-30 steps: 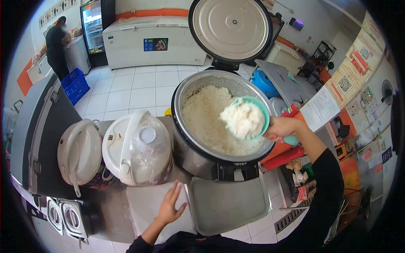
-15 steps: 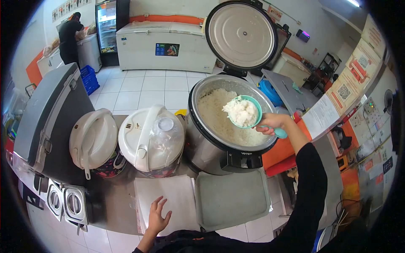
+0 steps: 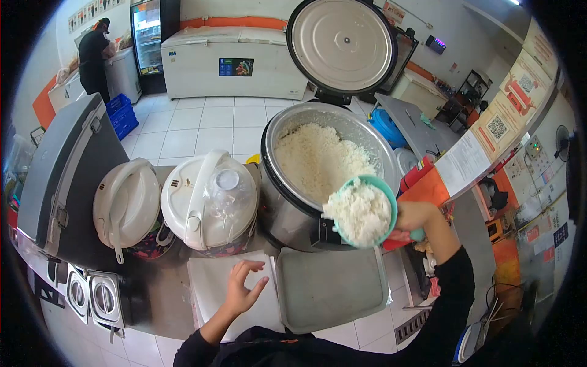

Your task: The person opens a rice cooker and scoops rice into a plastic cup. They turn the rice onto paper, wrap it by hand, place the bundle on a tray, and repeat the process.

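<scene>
In the head view, my right hand is closed round the handle of a teal scoop heaped with white rice. The scoop is over the front rim of a large rice cooker, whose round lid stands raised. More cooked rice fills part of the pot. My left hand holds nothing, its fingers apart and curved, above a stack of white paper sheets. Beside the sheets lies a grey-green tray.
Two white-lidded pots and a grey cool box stand to the left, with lidded steel containers in front. A chest freezer is at the back. Another person stands far left. A red cylinder is right of the cooker.
My right hand has brought the rice-filled scoop from above the pot's middle toward me, over its front rim. My left hand has risen slightly and shifted right over the sheets.
</scene>
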Demonstrator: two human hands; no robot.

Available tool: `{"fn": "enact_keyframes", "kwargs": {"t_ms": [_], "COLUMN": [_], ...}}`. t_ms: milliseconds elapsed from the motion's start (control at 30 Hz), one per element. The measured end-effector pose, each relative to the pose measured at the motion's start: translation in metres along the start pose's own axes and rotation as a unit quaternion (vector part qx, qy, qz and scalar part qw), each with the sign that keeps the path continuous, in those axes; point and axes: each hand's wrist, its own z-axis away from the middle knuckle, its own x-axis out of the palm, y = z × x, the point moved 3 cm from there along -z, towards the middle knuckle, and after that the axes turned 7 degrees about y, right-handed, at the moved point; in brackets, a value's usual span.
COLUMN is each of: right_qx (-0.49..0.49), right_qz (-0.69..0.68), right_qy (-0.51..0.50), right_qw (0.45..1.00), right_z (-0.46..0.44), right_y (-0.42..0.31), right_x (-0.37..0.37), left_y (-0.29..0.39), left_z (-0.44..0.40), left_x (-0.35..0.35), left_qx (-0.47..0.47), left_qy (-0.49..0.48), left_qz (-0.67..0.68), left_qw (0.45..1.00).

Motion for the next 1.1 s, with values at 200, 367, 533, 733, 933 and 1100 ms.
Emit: {"fn": "enact_keyframes", "kwargs": {"t_ms": [200,367,533,733,933,1100], "right_qx": [-0.036,0.020,0.069,0.085,0.063,0.063], "right_qz": [-0.024,-0.158,-0.245,-0.235,-0.251,-0.261], "right_qy": [-0.036,-0.057,-0.002,-0.019,-0.024,-0.022], "right_qw": [0.998,0.986,0.967,0.968,0.966,0.963], "right_z": [0.028,0.030,-0.008,-0.017,-0.020,-0.015], "right_y": [0.066,0.108,0.149,0.154,0.178,0.228], "right_x": [0.087,0.165,0.230,0.257,0.239,0.180], "left_y": [0.031,0.003,0.015,0.035,0.046,0.065], "left_z": [0.001,0.039,0.047,0.039,0.029,0.006], "left_x": [0.000,0.001,0.001,0.016,0.041,0.122], "left_qx": [0.007,-0.090,-0.040,0.089,0.157,0.164], "left_qy": [-0.009,-0.036,-0.088,-0.210,-0.295,-0.303], "left_qz": [0.071,0.086,0.043,0.006,-0.003,-0.047], "left_qw": [0.997,0.992,0.994,0.974,0.942,0.938]}}
